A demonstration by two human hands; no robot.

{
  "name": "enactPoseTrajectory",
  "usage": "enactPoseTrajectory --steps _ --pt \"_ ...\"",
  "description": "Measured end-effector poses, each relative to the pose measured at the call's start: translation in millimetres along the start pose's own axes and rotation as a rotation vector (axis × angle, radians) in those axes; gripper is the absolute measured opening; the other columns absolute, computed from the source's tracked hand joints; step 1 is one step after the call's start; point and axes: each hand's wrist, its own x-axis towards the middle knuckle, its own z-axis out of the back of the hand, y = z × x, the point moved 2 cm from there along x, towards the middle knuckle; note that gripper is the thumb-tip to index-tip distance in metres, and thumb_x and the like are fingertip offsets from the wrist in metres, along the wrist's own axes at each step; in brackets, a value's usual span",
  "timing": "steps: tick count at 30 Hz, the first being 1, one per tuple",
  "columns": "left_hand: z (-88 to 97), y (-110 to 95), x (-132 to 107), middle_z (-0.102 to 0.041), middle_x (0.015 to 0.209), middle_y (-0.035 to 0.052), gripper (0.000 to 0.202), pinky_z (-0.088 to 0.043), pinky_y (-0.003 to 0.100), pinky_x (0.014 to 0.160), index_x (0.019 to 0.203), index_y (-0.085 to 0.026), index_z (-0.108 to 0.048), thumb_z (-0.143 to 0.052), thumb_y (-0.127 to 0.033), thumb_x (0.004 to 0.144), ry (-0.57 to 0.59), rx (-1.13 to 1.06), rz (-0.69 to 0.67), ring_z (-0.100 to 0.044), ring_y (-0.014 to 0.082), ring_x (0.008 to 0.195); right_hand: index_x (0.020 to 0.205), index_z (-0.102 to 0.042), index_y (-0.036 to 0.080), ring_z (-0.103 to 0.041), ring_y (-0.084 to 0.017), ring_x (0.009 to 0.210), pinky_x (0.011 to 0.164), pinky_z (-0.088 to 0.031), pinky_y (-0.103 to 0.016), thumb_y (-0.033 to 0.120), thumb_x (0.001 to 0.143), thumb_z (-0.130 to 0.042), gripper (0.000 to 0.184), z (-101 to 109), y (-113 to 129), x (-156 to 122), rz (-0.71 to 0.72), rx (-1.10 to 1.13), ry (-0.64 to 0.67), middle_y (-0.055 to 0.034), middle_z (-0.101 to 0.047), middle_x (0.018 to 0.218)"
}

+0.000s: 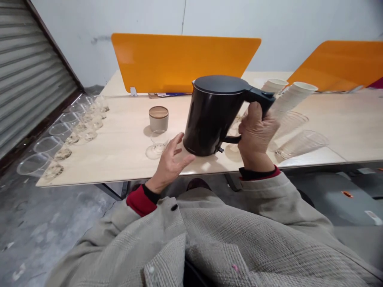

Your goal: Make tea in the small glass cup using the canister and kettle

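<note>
A long pale wooden table (119,155) carries everything here, and places below are given from the black electric kettle (209,115) standing lifted or tilted near its front edge. Behind the kettle two orange divider panels (182,59) rise from the table, one straight back and one (341,63) off to the right. The kettle itself has its lid shut and leans slightly toward the left. The right hand (255,133) is clenched around the kettle's handle, while the left hand (172,159) lies open with spread fingers against the lower left of the kettle body, steadying it without closing on it. Right of the kettle lie stacks of paper cups (291,97) and clear plastic cups (302,143) on their sides. Far to the left a row of clear plastic cups (64,129) runs along the table edge. Just left of the kettle stands a small beige canister with a wooden lid (158,118), and in front of that a small clear glass cup (158,139), which looks empty. Judging from this, pouring is only being set up: no water shows in the glass or in the cups. No brand, label or writing can be read anywhere on the kettle or cups.
</note>
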Motion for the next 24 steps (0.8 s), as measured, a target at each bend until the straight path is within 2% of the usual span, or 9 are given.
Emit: enactPoseTrajectory --steps 3,5,11,17,21,24 --pt "-14.1 6 19 -0.034 0.181 0.0147 0.102 -0.042 0.061 0.129 0.168 -0.032 -0.04 -0.081 -0.073 0.084 -0.047 0.011 0.011 -0.033 0.0402 0.167 0.063 -0.044 0.028 -0.03 -0.009 0.044 0.041 -0.02 -0.027 0.058 0.073 -0.08 0.048 13 28 -14 0.06 0.041 -0.025 0.0092 -0.035 0.051" --pt "-23.2 9 25 -0.032 0.182 0.0141 0.107 -0.039 0.062 0.131 0.168 -0.032 -0.038 -0.083 -0.075 0.081 -0.064 -0.03 0.046 -0.029 0.0407 0.169 0.062 -0.045 0.027 -0.032 -0.009 0.043 0.04 -0.021 -0.026 0.055 0.073 -0.082 0.047 19 42 -19 0.06 0.035 0.024 0.0087 -0.037 0.05" --pt "-45.7 -1 14 -0.062 0.156 0.0153 0.089 -0.052 0.055 0.12 0.153 -0.027 -0.054 -0.082 -0.074 0.083 -0.029 -0.204 0.045 -0.058 0.0378 0.146 0.059 -0.051 0.024 -0.036 -0.008 0.043 0.039 -0.023 -0.024 0.047 0.081 -0.083 0.045 26 75 -23 0.095 -0.037 0.162 0.0061 -0.041 0.052" --pt "-59.0 -11 -11 -0.065 0.151 0.0143 0.088 -0.055 0.051 0.117 0.146 -0.028 -0.055 -0.085 -0.077 0.078 -0.091 -0.391 0.128 -0.063 0.0345 0.14 0.07 -0.061 0.022 -0.04 -0.006 0.047 0.043 -0.026 -0.022 0.038 0.097 -0.075 0.034 18 106 -23 0.166 -0.266 0.364 0.0054 -0.047 0.057" --pt "-61.2 -20 -20 -0.069 0.147 0.0156 0.082 -0.056 0.052 0.114 0.138 -0.024 -0.058 -0.083 -0.077 0.081 -0.133 -0.405 0.176 -0.065 0.0345 0.137 0.068 -0.06 0.02 -0.042 -0.005 0.05 0.044 -0.027 -0.022 0.025 0.1 -0.072 0.034 6 122 -21 0.133 -0.39 0.458 0.0059 -0.048 0.058" --pt "-59.4 -28 -24 -0.073 0.14 0.0161 0.076 -0.054 0.054 0.117 0.131 -0.022 -0.061 -0.082 -0.076 0.083 -0.173 -0.38 0.184 -0.067 0.0342 0.134 0.069 -0.058 0.021 -0.042 -0.006 0.051 0.045 -0.026 -0.023 0.02 0.102 -0.07 0.035 -3 129 -21 0.087 -0.442 0.503 0.0064 -0.049 0.058"
